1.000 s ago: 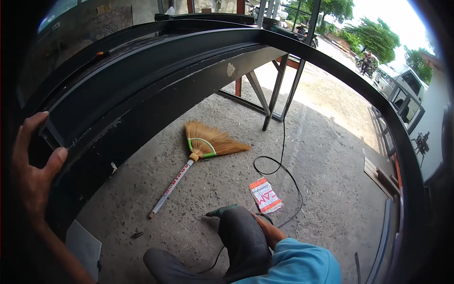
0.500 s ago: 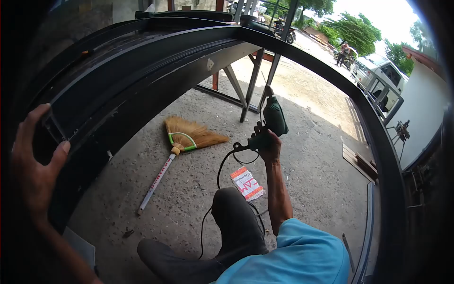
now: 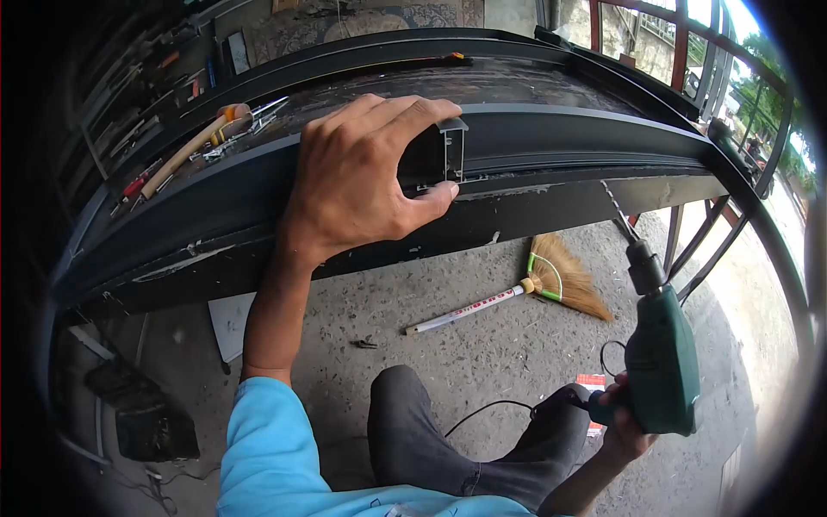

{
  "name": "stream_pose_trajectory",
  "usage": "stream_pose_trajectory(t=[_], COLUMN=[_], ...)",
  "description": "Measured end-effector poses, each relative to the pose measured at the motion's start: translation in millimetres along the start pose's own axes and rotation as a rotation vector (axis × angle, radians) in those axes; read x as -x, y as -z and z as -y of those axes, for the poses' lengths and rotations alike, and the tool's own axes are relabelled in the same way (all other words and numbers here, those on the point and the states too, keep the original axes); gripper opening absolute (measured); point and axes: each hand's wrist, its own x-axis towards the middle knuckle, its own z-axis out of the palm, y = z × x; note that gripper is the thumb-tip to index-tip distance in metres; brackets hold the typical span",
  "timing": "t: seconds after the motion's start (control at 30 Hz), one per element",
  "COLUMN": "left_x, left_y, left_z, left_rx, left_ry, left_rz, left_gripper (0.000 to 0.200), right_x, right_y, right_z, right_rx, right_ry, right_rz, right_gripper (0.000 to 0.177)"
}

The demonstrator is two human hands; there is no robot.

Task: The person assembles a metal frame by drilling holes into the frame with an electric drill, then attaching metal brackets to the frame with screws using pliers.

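Note:
My left hand (image 3: 362, 177) pinches a short dark metal profile piece (image 3: 453, 151) between thumb and fingers, against the long black frame bar (image 3: 586, 138). In my right hand (image 3: 627, 422) is a green power drill (image 3: 663, 362), its long bit (image 3: 618, 205) pointing up and to the left, just in front of the lower face of the bar. The bit and the profile piece are apart. Part of my right hand is hidden behind the drill's body.
A broom (image 3: 568, 276) lies on the concrete floor (image 3: 345, 302) beyond my knees. Behind the bar, a mallet (image 3: 183, 157) and several tools rest on the bench at the left. The drill's cord (image 3: 491, 403) crosses near my legs.
The view has turned left toward the bench. My right hand has brought the drill from over the floor closer to the frame bar. My left hand still grips the profile piece.

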Motion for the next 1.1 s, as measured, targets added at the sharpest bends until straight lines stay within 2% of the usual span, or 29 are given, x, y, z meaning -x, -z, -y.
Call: stream_pose_trajectory(t=[0.07, 0.13, 0.2, 0.27, 0.3, 0.33, 0.4, 0.43, 0.5, 0.53, 0.6, 0.63, 0.7, 0.83, 0.9, 0.93, 1.0, 1.03, 1.1], left_x=[1.6, 4.1, 5.0, 3.4, 2.7, 2.0, 1.8, 0.9, -0.9, -2.6, -8.6, -8.2, -5.4, -3.0, -2.9, -3.1, -5.6, -6.2, -6.6], left_y=[-0.1, 1.4, 2.6, 3.5, 3.6, 3.6, 4.9, 6.6, 9.2, 11.7, 17.6, 15.6, 10.7, 9.4, 10.6, 11.1, 12.0, 12.5, 12.7], left_z=[-0.7, 0.7, 2.3, 3.8, 4.0, 4.3, 4.5, 4.0, 1.1, -1.0, -5.9, -4.1, 2.6, 5.4, 2.5, 2.6, 3.6, 3.2, 3.2], left_rx=[0.018, 0.030, 0.041, 0.049, 0.053, 0.052, 0.046, 0.039, 0.077, 0.078, 0.049, 0.052, 0.045, 0.081, 0.057, 0.054, 0.091, 0.088, 0.104], left_ry=[0.006, 0.013, 0.018, 0.018, 0.018, 0.013, 0.046, 0.043, 0.181, 0.180, 0.298, 0.298, 0.193, 0.140, 0.157, 0.163, 0.217, 0.217, 0.217], left_rz=[0.013, 0.025, 0.029, 0.027, 0.029, 0.032, 0.046, 0.047, 0.127, 0.124, 0.232, 0.230, 0.169, 0.135, 0.144, 0.142, 0.199, 0.199, 0.206], left_gripper=[0.051, 0.052, 0.052, 0.053, 0.053, 0.053, 0.053, 0.053, 0.053, 0.053, 0.052, 0.052, 0.051, 0.049, 0.050, 0.050, 0.052, 0.052, 0.054], right_x=[-14.3, 17.0, 32.0, 37.2, 39.9, 37.3, 17.5, 18.0, 20.3, 15.1, 5.7, 6.9, 11.4, 9.2, 9.5, 12.1, 19.2, 17.7, 12.2], right_y=[-25.1, -30.2, -43.4, -47.0, -50.0, -52.6, -77.7, -88.4, -107.3, -109.5, -113.1, -112.4, -111.7, -105.4, -114.5, -118.2, -121.9, -113.1, -90.7], right_z=[37.2, 29.3, 17.7, 18.3, 24.3, 35.4, 64.5, 62.5, 59.4, 62.8, 72.6, 72.0, 67.8, 74.9, 75.4, 74.0, 69.1, 69.1, 69.3], right_rx=[-0.962, -0.113, 0.705, 0.483, 0.650, 0.646, -0.156, -0.163, 0.220, 0.220, -0.132, -0.130, 0.749, 0.717, -0.111, -0.109, 0.237, 0.234, 0.555], right_ry=[-0.551, -0.443, 0.127, 0.215, 0.189, 0.187, -0.679, -0.680, -0.165, -0.162, -0.573, -0.571, 0.062, 0.009, -0.513, -0.514, -0.101, -0.101, -0.019], right_rz=[0.146, -0.302, -0.154, -0.085, -0.113, -0.118, -0.414, -0.410, -0.398, -0.398, -0.481, -0.482, -0.032, 0.126, -0.420, -0.413, -0.272, -0.270, 0.205], right_gripper=[0.086, 0.100, 0.102, 0.109, 0.116, 0.116, 0.074, 0.074, 0.050, 0.050, 0.044, 0.044, 0.042, 0.041, 0.045, 0.045, 0.050, 0.050, 0.050])
